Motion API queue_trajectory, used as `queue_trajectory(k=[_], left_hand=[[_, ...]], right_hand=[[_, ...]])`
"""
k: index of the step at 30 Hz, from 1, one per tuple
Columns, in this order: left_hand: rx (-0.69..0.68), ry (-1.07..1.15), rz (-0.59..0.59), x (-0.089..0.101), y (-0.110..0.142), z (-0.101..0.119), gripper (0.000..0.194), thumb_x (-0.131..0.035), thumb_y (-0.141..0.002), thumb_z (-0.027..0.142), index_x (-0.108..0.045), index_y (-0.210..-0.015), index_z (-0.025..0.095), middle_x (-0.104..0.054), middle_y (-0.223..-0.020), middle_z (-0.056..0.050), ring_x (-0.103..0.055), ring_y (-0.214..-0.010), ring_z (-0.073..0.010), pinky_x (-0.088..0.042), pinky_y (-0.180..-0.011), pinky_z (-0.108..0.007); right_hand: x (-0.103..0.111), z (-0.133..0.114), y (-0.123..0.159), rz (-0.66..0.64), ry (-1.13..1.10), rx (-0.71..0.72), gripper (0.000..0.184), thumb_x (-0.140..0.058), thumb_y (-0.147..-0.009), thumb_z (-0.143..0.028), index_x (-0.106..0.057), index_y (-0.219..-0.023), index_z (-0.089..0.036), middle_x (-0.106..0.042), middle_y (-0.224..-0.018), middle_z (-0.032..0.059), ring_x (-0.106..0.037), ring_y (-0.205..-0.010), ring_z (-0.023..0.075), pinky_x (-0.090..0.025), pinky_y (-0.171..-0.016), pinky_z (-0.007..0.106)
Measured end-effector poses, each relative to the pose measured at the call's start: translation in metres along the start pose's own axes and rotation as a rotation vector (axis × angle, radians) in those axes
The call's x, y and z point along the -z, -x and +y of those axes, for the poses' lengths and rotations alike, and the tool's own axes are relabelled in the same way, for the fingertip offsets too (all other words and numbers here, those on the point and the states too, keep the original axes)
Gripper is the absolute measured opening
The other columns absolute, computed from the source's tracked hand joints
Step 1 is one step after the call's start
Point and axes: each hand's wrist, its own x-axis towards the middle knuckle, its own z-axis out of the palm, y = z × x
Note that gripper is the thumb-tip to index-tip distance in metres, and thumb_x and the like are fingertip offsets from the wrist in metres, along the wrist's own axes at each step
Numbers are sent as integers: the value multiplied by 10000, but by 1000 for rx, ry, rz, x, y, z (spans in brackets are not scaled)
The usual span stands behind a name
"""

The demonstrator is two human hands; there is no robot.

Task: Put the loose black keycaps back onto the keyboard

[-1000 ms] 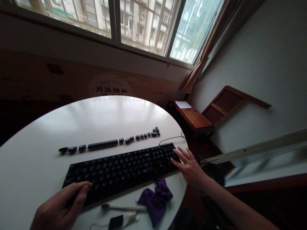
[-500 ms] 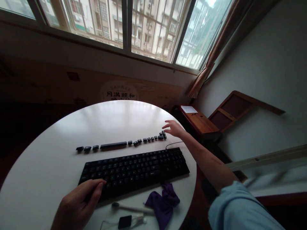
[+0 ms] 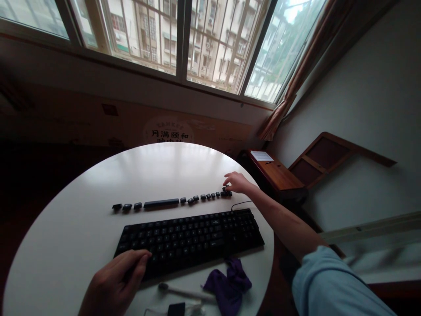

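Observation:
A black keyboard (image 3: 194, 241) lies on the white round table. Over its front left part is my left hand (image 3: 115, 281), fingers curled and thumb pressed to the index finger; whether something small is between them is hidden. My right hand (image 3: 240, 182) reaches to the far right, fingers apart and bent down over a small cluster of black keycaps (image 3: 226, 193). Its fingertips are at these caps, partly covering them. From there a row of loose keycaps runs left behind the keyboard, with a long spacebar (image 3: 161, 203) among them.
In front of the keyboard lie a purple cloth (image 3: 228, 287), a brush with a pale handle (image 3: 187, 293) and a small black object (image 3: 176, 309) with a white cord. The keyboard's cable (image 3: 241, 203) curves off behind it. A wooden desk (image 3: 279, 171) stands past the table's right edge (image 3: 273, 245).
My right hand has come down onto the keycap cluster, its fingers bending closer around it. My left hand keeps its place at the keyboard. The whole view has shifted slightly.

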Motion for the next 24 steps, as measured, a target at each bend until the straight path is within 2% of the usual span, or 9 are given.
queue_trajectory(k=[4,7,9,12,14,15,18,21,24], left_hand=[[-18,-3,-4,-1,1,-2,266,-560,-896,418,-733,-833,226,-774,-815,-27,-732,-694,-163,-577,-667,-196],[-46,-23,-16,-1,5,-7,244,-563,-902,403,-727,-860,226,-770,-835,-23,-729,-712,-162,-576,-690,-207],[-71,-51,-24,-1,6,-10,232,-563,-904,395,-720,-876,227,-760,-842,-23,-718,-716,-163,-572,-692,-223],[-132,-147,0,-3,6,-10,205,-572,-886,382,-723,-894,243,-739,-875,-36,-698,-795,-197,-567,-779,-297],[-164,-231,13,-7,4,-7,246,-556,-879,390,-731,-982,251,-727,-1030,-72,-676,-987,-260,-522,-962,-403],[-166,-273,6,-11,3,-5,301,-530,-884,400,-722,-1061,250,-700,-1151,-93,-635,-1117,-299,-458,-1060,-467],[-119,-389,-63,-23,3,-3,490,-405,-922,429,-617,-1307,214,-504,-1470,-133,-405,-1404,-375,-256,-1187,-591],[-42,-483,-126,-32,6,-8,586,-313,-946,437,-528,-1411,153,-360,-1574,-169,-280,-1472,-397,-208,-1185,-629],[5,-507,-167,-35,8,-13,621,-291,-942,459,-507,-1434,148,-368,-1571,-173,-297,-1464,-399,-212,-1177,-632]], right_hand=[[4,-8,-2,21,24,23,136,-732,-840,-249,-808,-951,-269,-671,-1283,71,-563,-1195,298,-417,-995,425],[17,-11,12,93,10,31,133,-692,-889,-248,-799,-968,-258,-677,-1272,61,-564,-1187,271,-404,-1015,411],[28,-10,36,193,-64,66,130,-690,-897,-248,-790,-980,-241,-705,-1209,60,-603,-1124,239,-419,-1010,379],[36,-8,92,278,-233,128,143,-669,-911,-226,-772,-1010,-217,-742,-1080,59,-663,-1003,195,-477,-944,323],[31,-8,136,239,-297,116,156,-643,-923,-222,-764,-1023,-220,-747,-1045,55,-685,-963,185,-511,-896,303],[25,-8,156,218,-313,93,158,-640,-922,-220,-764,-1021,-224,-749,-1035,53,-693,-946,184,-524,-879,299],[0,-9,204,197,-337,9,166,-642,-913,-210,-764,-1022,-235,-751,-1031,46,-710,-915,180,-551,-853,289],[-21,-13,226,238,-341,-46,178,-641,-911,-201,-758,-1038,-246,-747,-1047,36,-713,-921,174,-560,-855,280],[-29,-22,229,258,-299,-64,186,-633,-915,-196,-757,-1040,-255,-748,-1055,29,-712,-926,169,-564,-858,273]])
